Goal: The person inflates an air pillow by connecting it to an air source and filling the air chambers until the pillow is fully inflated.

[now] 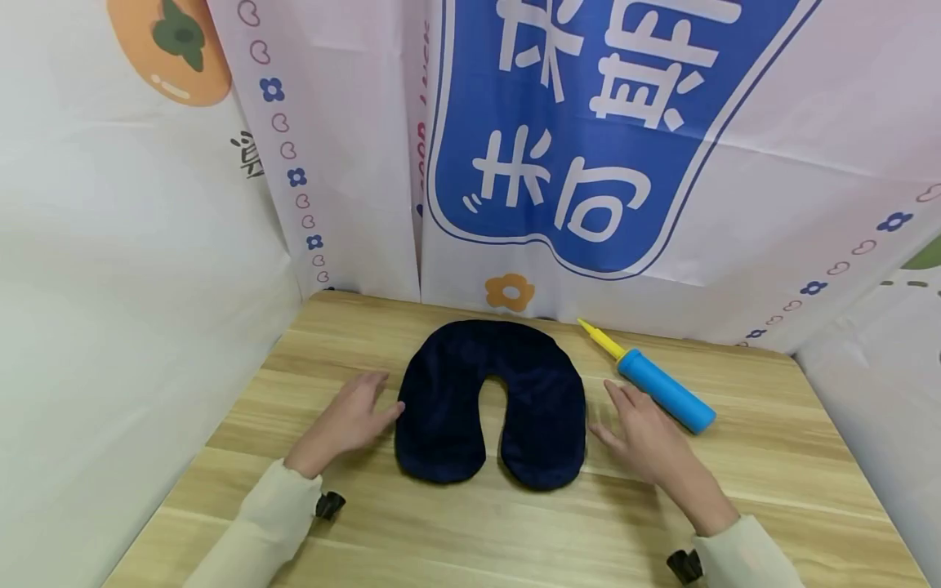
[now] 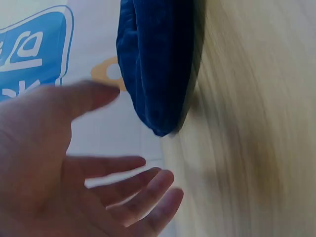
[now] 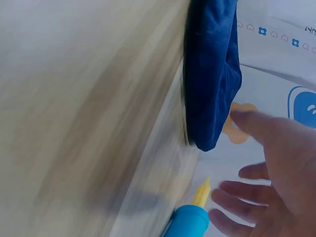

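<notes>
Left of centre in the head view, the left hand [image 1: 347, 423] is spread, holding nothing, just beside the dark-blue neck pillow [image 1: 492, 349]. The pillow lies mid-frame, its opening toward the bottom edge. Right of centre, the right hand [image 1: 647, 437] — also spread, holding nothing — is near the blue-and-yellow pump [image 1: 665, 390].

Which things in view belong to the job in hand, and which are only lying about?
Likely in the job:
navy U-shaped pillow, between the left hand and right hand.

Likely just lying about:
blue pump, not gripped, beside the right hand.
</notes>
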The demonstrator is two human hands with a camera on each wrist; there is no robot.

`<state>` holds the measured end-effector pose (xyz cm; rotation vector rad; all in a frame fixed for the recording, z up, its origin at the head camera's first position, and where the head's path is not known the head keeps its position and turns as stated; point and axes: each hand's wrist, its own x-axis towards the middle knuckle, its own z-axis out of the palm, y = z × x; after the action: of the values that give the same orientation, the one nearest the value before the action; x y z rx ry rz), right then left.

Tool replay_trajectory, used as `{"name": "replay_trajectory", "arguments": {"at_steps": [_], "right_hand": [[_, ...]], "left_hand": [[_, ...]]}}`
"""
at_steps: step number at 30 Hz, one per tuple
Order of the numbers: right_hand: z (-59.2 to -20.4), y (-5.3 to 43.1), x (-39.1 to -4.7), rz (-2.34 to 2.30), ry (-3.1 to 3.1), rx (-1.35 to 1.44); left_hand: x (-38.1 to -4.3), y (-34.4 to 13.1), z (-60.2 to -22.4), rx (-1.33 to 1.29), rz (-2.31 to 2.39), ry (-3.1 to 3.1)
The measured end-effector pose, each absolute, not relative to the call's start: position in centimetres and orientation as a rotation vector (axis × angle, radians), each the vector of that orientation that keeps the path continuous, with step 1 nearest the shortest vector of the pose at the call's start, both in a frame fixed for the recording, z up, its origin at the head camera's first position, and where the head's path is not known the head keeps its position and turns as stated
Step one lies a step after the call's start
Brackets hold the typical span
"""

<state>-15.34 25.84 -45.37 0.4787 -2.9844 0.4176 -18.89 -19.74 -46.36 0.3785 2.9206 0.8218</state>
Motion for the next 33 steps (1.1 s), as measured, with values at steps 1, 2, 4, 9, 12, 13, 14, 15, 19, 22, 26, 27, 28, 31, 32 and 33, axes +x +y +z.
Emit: {"name": "replay_trajectory", "arguments": {"at_steps": [1, 2, 4, 9, 12, 13, 14, 15, 19, 22, 26, 27, 28, 31, 32, 33], "right_hand": [[-45.3, 25.7, -15.7, 0.484, -2.999, 0.441], [-45.2, 25.6, -16.0, 0.546, -3.015, 0.403], [-45.2, 25.4, -16.6, 0.662, -3.035, 0.339], [-45.6, 25.0, -17.8, 0.849, -3.077, 0.212], [-46.0, 24.8, -18.3, 0.927, -3.091, 0.158], [-46.1, 24.7, -18.5, 0.946, -3.094, 0.137], [-46.3, 24.7, -18.6, 0.961, -3.097, 0.122], [-46.4, 24.7, -18.8, 0.976, -3.1, 0.107], [-46.9, 24.6, -19.2, 1.013, -3.111, 0.062], [-47.2, 24.4, -19.5, 1.051, -3.12, 0.038], [-47.4, 24.1, -19.7, 1.125, -3.131, 0.012], [-47.4, 24.0, -19.8, 1.141, -3.134, 0.004], [-47.4, 23.9, -19.8, 1.157, -3.137, 0.006], [-47.4, 23.7, -19.9, 1.207, -3.133, -0.003], [-47.4, 23.7, -19.9, 1.217, -3.132, -0.007], [-47.3, 23.7, -19.9, 1.236, -3.127, -0.012]], "left_hand": [[-19.0, -19.6, -46.3, 0.336, 0.86, 2.911], [-19.1, -19.5, -46.3, 0.286, 0.89, 2.895], [-19.2, -19.4, -46.3, 0.203, 0.926, 2.863], [-19.0, -19.3, -46.1, 0.076, 0.942, 2.77], [-19.0, -19.2, -46.2, 0.055, 0.946, 2.746], [-19.0, -19.2, -46.2, 0.053, 0.948, 2.745], [-19.0, -19.2, -46.3, 0.05, 0.953, 2.742], [-19.0, -19.1, -46.4, 0.045, 0.959, 2.736], [-19.0, -19.0, -46.8, 0.036, 0.991, 2.715], [-19.1, -18.8, -46.9, 0.045, 1.026, 2.688], [-19.1, -18.7, -47.1, 0.047, 1.068, 2.655], [-19.1, -18.6, -47.1, 0.047, 1.075, 2.651], [-19.1, -18.6, -47.1, 0.047, 1.083, 2.646], [-19.0, -18.6, -47.1, 0.057, 1.113, 2.631], [-19.0, -18.6, -47.1, 0.065, 1.122, 2.626], [-19.0, -18.6, -47.2, 0.072, 1.132, 2.621]]}}
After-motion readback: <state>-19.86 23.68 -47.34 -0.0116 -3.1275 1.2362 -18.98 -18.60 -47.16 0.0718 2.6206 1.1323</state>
